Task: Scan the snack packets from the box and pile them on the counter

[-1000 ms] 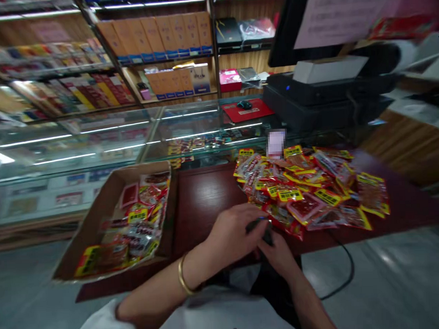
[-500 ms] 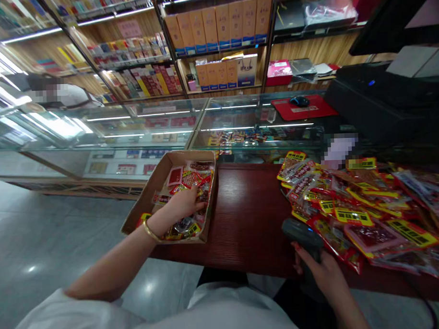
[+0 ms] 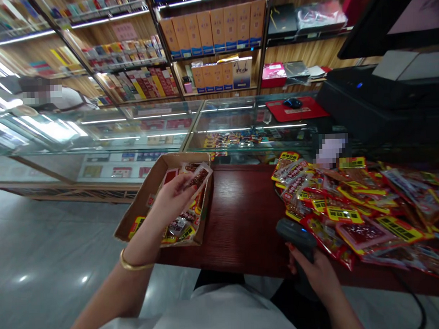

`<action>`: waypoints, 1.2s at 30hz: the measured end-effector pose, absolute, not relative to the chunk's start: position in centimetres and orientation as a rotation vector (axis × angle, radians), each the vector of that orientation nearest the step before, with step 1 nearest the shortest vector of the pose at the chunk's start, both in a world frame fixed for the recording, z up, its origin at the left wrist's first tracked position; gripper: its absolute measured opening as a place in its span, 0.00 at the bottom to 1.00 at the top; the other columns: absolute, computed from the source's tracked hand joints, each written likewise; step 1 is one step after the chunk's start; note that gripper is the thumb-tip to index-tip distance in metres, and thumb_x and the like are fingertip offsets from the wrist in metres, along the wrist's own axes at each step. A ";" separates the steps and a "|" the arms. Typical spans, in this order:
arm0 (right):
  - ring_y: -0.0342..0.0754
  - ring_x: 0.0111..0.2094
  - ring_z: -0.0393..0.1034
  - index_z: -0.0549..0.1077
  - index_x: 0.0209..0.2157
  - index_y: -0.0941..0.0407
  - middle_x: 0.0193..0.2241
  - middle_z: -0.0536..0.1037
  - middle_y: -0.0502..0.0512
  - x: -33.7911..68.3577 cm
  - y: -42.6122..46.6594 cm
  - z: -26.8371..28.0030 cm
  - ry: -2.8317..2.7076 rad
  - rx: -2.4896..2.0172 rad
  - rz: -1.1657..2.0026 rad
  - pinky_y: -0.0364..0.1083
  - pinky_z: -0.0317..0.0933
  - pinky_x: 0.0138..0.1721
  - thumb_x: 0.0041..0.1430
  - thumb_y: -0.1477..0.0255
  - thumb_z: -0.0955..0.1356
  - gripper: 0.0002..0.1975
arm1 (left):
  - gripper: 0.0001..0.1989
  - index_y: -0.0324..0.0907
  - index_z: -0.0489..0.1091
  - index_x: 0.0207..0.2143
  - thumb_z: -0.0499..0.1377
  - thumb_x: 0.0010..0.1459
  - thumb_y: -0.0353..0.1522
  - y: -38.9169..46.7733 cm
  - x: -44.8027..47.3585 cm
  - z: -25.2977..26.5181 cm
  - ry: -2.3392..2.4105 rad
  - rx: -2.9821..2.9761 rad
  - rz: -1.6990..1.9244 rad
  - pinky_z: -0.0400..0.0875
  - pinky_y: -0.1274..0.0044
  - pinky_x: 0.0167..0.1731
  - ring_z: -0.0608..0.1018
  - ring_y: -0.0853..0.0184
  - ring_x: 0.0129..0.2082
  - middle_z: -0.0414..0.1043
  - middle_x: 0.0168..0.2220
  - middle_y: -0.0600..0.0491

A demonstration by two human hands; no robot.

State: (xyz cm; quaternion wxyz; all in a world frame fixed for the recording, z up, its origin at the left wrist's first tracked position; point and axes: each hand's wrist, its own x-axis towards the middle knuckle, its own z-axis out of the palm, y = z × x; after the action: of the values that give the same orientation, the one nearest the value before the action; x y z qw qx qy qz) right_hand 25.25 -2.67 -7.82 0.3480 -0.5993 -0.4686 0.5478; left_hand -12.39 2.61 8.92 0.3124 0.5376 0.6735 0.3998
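My left hand (image 3: pixel 173 199) is closed on a clear snack packet (image 3: pixel 200 177) with dark brown contents, raised just above the cardboard box (image 3: pixel 134 206). Several more packets, some with red and yellow labels, lie inside that box, partly covered by my hand and forearm. Wrapped round the handle of a dark barcode scanner (image 3: pixel 297 234) is my right hand (image 3: pixel 315 271), at the near edge of the brown counter (image 3: pixel 239 221). Just past the scanner spreads a large heap of snack packets (image 3: pixel 350 203) with red and yellow edges.
Beyond the counter stands a glass display case (image 3: pixel 160 123). A mouse (image 3: pixel 292 103) rests on a red mat (image 3: pixel 311 111), near a black machine (image 3: pixel 375 96) and a monitor (image 3: pixel 366 30). Another person (image 3: pixel 73 97) is at the far left. A cable (image 3: pixel 418 301) hangs at lower right.
My left hand has come up from among the packets in the box with a clear packet in its fingers. My right hand still holds the scanner. The view has shifted slightly.
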 end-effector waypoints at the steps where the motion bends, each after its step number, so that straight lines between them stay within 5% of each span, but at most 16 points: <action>1: 0.49 0.20 0.72 0.77 0.32 0.57 0.18 0.76 0.49 25.2 -2.7 -7.7 -1.209 -1.551 1.420 0.46 0.67 0.25 0.52 0.44 0.72 0.28 | 0.20 0.42 0.73 0.50 0.63 0.56 0.39 2.2 -10.8 8.9 1.611 1.262 1.145 0.74 0.74 0.40 0.81 0.62 0.42 0.79 0.47 0.48; 10: 0.49 0.19 0.71 0.75 0.28 0.55 0.17 0.75 0.50 24.3 -2.8 -6.9 -1.225 -1.557 1.350 0.47 0.65 0.25 0.52 0.42 0.71 0.28 | 0.19 0.35 0.74 0.48 0.58 0.51 0.26 4.8 -0.4 -2.5 1.108 0.552 0.925 0.78 0.76 0.26 0.83 0.60 0.34 0.79 0.45 0.39; 18: 0.49 0.20 0.71 0.76 0.27 0.55 0.17 0.75 0.51 24.6 -3.0 -7.0 -1.251 -1.533 1.358 0.47 0.65 0.27 0.54 0.42 0.71 0.28 | 0.18 0.39 0.69 0.46 0.62 0.50 0.24 4.8 -2.5 -4.9 0.937 0.415 1.161 0.79 0.73 0.34 0.82 0.64 0.35 0.77 0.40 0.46; 22: 0.49 0.20 0.71 0.76 0.28 0.55 0.17 0.76 0.51 24.5 -3.0 -6.9 -1.249 -1.523 1.355 0.46 0.65 0.25 0.54 0.42 0.71 0.28 | 0.12 0.41 0.67 0.42 0.62 0.55 0.33 4.6 -2.5 -4.6 0.907 0.376 1.202 0.60 0.87 0.15 0.67 0.76 0.18 0.66 0.26 0.58; 25: 0.49 0.19 0.71 0.75 0.28 0.56 0.17 0.76 0.51 24.5 -3.0 -6.9 -1.258 -1.530 1.345 0.46 0.66 0.25 0.54 0.42 0.70 0.28 | 0.22 0.42 0.65 0.43 0.61 0.57 0.50 4.5 -2.0 -4.2 0.875 0.393 1.115 0.45 0.89 0.11 0.59 0.79 0.15 0.62 0.25 0.60; 28: 0.50 0.19 0.71 0.75 0.29 0.55 0.16 0.75 0.51 24.6 -2.9 -7.0 -1.279 -1.537 1.331 0.47 0.66 0.25 0.54 0.42 0.70 0.29 | 0.25 0.45 0.64 0.42 0.70 0.50 0.46 4.3 -1.6 -3.9 0.939 0.497 1.085 0.44 0.90 0.12 0.61 0.80 0.16 0.64 0.28 0.61; 30: 0.50 0.20 0.72 0.76 0.30 0.56 0.17 0.75 0.50 24.6 -2.9 -7.0 -1.302 -1.535 1.319 0.47 0.67 0.26 0.55 0.42 0.69 0.28 | 0.23 0.45 0.65 0.42 0.72 0.49 0.40 4.2 -1.4 -4.0 0.987 0.577 1.067 0.51 0.90 0.12 0.68 0.78 0.20 0.69 0.32 0.59; 33: 0.51 0.20 0.72 0.76 0.31 0.56 0.17 0.76 0.51 24.6 -3.0 -6.6 -1.344 -1.544 1.286 0.47 0.67 0.26 0.57 0.45 0.69 0.26 | 0.20 0.41 0.71 0.44 0.69 0.54 0.40 4.0 -1.4 -4.2 0.994 0.635 1.019 0.74 0.81 0.24 0.80 0.67 0.36 0.75 0.46 0.47; 36: 0.53 0.21 0.74 0.76 0.29 0.54 0.18 0.78 0.52 24.5 -3.6 -5.7 -1.399 -1.583 1.220 0.48 0.67 0.28 0.57 0.51 0.71 0.20 | 0.23 0.40 0.71 0.49 0.71 0.52 0.37 3.9 -1.7 -4.6 0.983 0.648 0.963 0.80 0.72 0.35 0.82 0.61 0.42 0.73 0.55 0.41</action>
State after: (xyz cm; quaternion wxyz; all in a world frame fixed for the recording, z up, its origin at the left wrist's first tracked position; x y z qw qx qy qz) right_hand 24.49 -3.58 -5.72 0.3440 -0.6093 -0.5385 0.4695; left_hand -1.71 3.89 -4.59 0.7245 0.2936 0.4454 0.4365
